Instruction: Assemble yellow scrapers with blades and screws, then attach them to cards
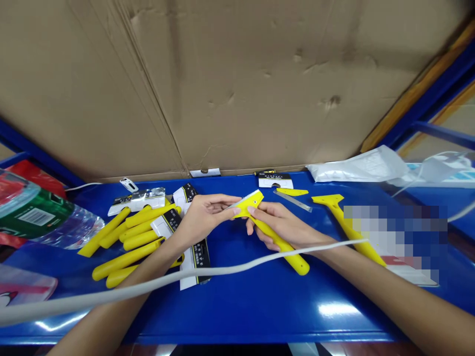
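Note:
A yellow scraper [272, 232] is held over the blue table, its wide head up and its handle slanting down to the right. My right hand [287, 225] grips it just below the head, thumb on top. With thumb and fingers, my left hand [204, 215] pinches the left end of the head, where a pale blade edge shows. Behind my right hand lie a loose blade strip [295, 201] and a flat yellow piece [293, 192]. Another yellow scraper [343, 225] rests to the right. Left of my left hand are several yellow handles [128, 259], partly covered by my forearm.
Black-and-white packaging cards [189, 269] lie around the handles and at the back [274, 180]. A large bottle [48, 212] lies at the left. A white cable [148, 284] crosses in front of both forearms. Plastic bags [359, 165] sit back right, against a cardboard wall [237, 89].

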The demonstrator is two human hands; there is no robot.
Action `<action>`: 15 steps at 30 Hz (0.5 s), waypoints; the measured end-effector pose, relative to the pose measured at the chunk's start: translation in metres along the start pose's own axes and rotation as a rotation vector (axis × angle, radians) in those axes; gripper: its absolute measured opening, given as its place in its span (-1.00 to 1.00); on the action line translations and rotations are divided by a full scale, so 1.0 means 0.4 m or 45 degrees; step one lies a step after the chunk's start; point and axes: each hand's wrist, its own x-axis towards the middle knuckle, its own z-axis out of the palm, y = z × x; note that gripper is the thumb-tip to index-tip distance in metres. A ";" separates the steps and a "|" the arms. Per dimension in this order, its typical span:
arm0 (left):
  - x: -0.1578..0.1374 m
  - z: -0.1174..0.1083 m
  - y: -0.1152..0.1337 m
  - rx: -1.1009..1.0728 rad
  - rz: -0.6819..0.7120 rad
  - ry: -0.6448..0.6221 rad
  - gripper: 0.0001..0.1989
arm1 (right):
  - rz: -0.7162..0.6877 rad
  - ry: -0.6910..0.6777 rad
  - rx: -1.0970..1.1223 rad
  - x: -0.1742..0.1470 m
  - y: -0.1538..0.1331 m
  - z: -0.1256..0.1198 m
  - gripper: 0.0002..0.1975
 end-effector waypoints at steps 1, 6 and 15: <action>0.000 0.001 -0.001 -0.008 -0.005 0.000 -0.60 | 0.005 0.006 0.000 0.000 0.000 0.002 -0.43; 0.000 0.001 -0.005 -0.031 -0.009 -0.001 -0.59 | -0.020 0.011 -0.027 -0.001 -0.002 0.005 -0.45; -0.001 0.003 -0.004 0.020 0.054 0.013 -0.62 | -0.054 0.015 0.027 0.002 0.002 0.006 -0.49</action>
